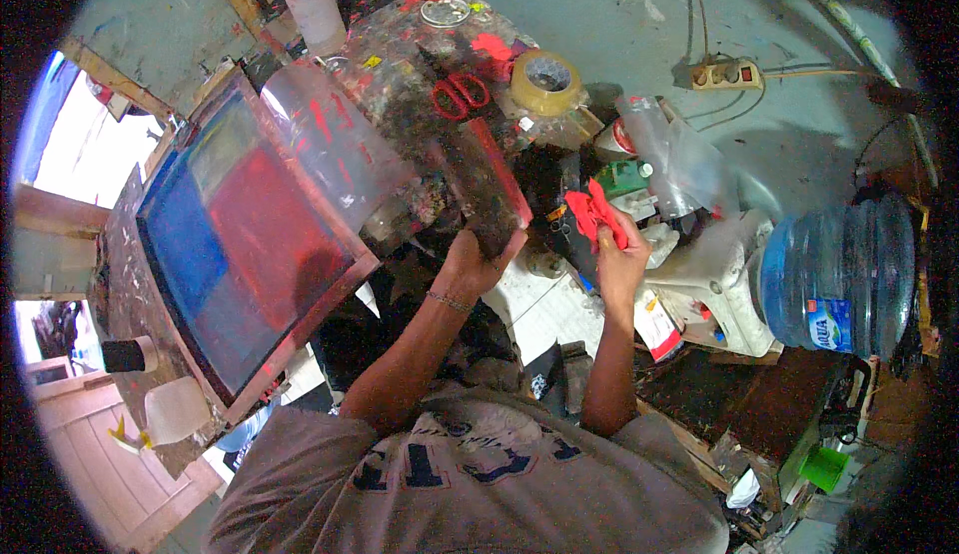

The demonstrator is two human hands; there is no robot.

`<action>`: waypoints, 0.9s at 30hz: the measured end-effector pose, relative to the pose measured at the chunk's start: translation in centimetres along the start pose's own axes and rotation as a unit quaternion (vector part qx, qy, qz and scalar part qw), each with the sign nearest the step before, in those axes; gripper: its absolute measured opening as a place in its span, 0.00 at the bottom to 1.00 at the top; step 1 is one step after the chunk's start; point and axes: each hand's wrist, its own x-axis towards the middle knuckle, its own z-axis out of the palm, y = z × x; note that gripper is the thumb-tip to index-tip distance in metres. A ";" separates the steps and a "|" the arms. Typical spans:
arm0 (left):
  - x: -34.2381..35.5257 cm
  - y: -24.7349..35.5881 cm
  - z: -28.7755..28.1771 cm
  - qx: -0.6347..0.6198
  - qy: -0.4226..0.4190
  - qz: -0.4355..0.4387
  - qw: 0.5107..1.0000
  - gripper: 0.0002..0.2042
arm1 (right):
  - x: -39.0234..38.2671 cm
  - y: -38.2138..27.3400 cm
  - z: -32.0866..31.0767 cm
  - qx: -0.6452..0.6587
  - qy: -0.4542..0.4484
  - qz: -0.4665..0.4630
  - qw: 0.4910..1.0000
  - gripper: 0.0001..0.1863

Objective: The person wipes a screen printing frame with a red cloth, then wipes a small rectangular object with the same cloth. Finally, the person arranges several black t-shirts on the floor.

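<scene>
My left hand (478, 259) grips the near end of a dark squeegee (478, 176), a flat board with a red strip along its right edge. The squeegee is tilted, its far end over the cluttered bench. To the right, apart from it, my right hand (624, 252) pinches a crumpled red rag (593, 211) between thumb and fingers. Just beyond the squeegee lie red-handled scissors (461, 96). A printing screen (270, 224) with blue and red areas in a wooden frame stands left of my left forearm.
A roll of clear tape (546, 82) and a white bottle (312, 6) are on the paint-stained bench (385, 79). At right are a green bottle (625, 176), a large blue water jug (837, 276) and a power strip (725, 75). A white jug (177, 410) sits at lower left.
</scene>
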 end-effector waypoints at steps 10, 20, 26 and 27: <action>-0.2 0.9 -0.4 0.506 0.122 0.240 0.820 0.23 | 0.3 1.3 -0.8 -0.023 0.007 -0.014 1.000 0.17; 7.2 7.9 -0.6 0.751 -0.023 0.309 0.583 0.20 | 6.6 1.3 2.7 0.138 0.007 0.089 0.986 0.16; 4.8 7.3 3.2 0.809 0.073 0.274 0.515 0.25 | 12.6 2.6 9.4 -0.096 0.007 -0.170 0.981 0.15; 5.0 7.4 3.0 0.812 0.074 0.274 0.510 0.26 | 12.3 2.4 10.4 -0.122 0.001 -0.170 0.978 0.15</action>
